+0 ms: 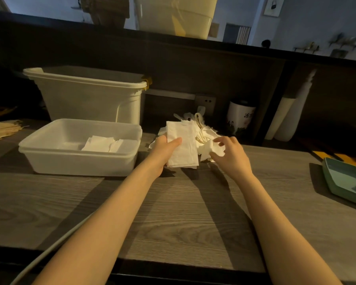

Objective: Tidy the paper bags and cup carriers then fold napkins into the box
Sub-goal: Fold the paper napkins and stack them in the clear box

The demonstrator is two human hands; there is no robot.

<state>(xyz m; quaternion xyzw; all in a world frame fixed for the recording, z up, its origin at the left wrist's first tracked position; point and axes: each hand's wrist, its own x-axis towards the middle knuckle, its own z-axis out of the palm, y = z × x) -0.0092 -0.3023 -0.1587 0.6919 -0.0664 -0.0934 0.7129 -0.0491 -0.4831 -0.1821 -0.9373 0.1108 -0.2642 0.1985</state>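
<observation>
Your left hand [166,145] has its grip on a folded napkin [182,148], thumb across its face, held just right of the box [78,148] so it can go straight in. Your right hand [227,148] pinches a crumpled napkin from the pile [201,128] behind. The box's near half is bare, and the tabletop [173,212] toward you lies open.

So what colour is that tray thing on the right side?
The tray is green, a teal shade, seen in the head view.
</observation>
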